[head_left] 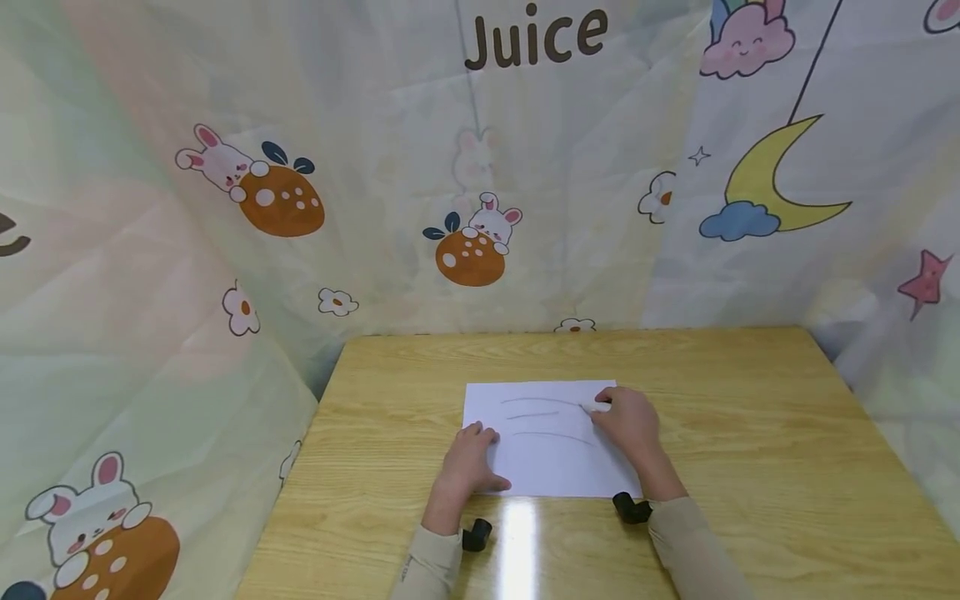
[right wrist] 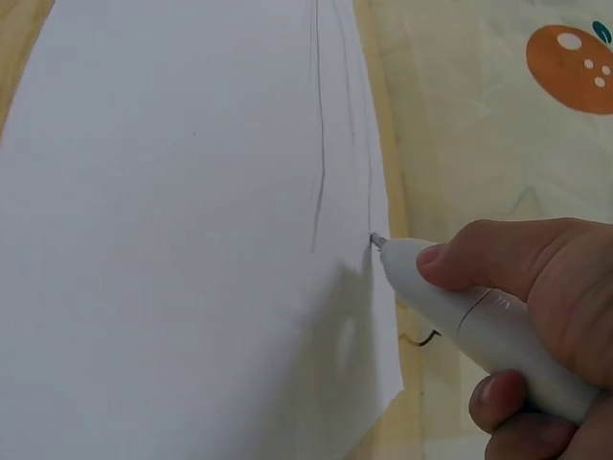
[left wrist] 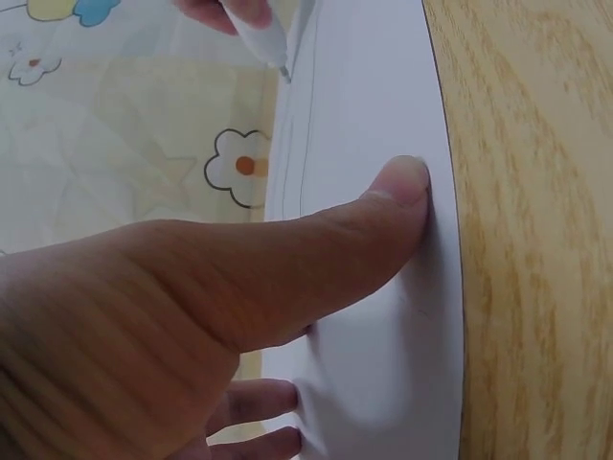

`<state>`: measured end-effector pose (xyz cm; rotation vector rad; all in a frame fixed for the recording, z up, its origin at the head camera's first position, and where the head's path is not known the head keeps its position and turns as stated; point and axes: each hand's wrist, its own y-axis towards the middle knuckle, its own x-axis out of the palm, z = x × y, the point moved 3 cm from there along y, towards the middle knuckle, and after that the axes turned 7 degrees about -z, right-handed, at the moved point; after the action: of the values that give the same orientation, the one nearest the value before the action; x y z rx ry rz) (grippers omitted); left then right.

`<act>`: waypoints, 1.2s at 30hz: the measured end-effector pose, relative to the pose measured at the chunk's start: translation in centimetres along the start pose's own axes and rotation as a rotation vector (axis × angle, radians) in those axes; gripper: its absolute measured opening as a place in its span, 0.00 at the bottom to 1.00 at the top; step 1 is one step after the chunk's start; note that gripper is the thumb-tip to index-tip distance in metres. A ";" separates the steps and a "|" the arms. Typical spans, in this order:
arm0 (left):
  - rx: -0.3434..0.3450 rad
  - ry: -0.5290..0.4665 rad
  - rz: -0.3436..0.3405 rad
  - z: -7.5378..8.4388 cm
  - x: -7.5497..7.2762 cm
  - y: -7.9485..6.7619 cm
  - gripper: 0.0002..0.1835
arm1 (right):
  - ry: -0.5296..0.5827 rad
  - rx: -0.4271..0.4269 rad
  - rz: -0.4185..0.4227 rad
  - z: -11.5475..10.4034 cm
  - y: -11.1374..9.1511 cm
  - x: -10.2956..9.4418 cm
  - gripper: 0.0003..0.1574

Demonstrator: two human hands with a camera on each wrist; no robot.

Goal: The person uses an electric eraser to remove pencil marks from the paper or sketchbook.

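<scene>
A white sheet of paper (head_left: 555,467) lies on the wooden table, marked with three thin grey lines running roughly side to side. My right hand (head_left: 633,423) pinches a thick white pen (right wrist: 436,292) between thumb and fingers. The pen's narrow metal tip meets the paper at the right end of the topmost line, near the far edge. On the sheet's left side rests my left hand (head_left: 468,462), fingers spread and thumb (left wrist: 402,182) pressing close to the near edge. Part of the left fingers is hidden behind the thumb in the left wrist view.
The wooden table (head_left: 765,433) extends on both sides of the paper. A patterned cloth (head_left: 375,167) with rabbits and fruit hangs behind and to the sides. Black wrist devices (head_left: 476,536) sit beside both cuffs, and a bright reflection falls below the sheet.
</scene>
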<state>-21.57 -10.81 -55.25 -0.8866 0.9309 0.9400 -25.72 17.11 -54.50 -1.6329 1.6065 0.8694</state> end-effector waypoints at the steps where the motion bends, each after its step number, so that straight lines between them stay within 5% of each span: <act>1: 0.000 -0.002 0.003 0.0 -0.1 0.0 0.40 | -0.001 -0.010 0.004 -0.1 0.0 0.0 0.14; 15: -0.013 -0.013 -0.013 0.0 0.0 -0.2 0.40 | -0.003 0.041 -0.011 0.0 -0.4 -0.4 0.14; 36: -0.028 -0.030 -0.023 -0.2 0.1 -0.2 0.39 | 0.038 0.008 0.006 -0.3 -0.3 0.1 0.15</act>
<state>-21.43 -11.02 -55.33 -0.9025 0.8817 0.9459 -25.39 16.84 -54.44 -1.6493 1.6393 0.8390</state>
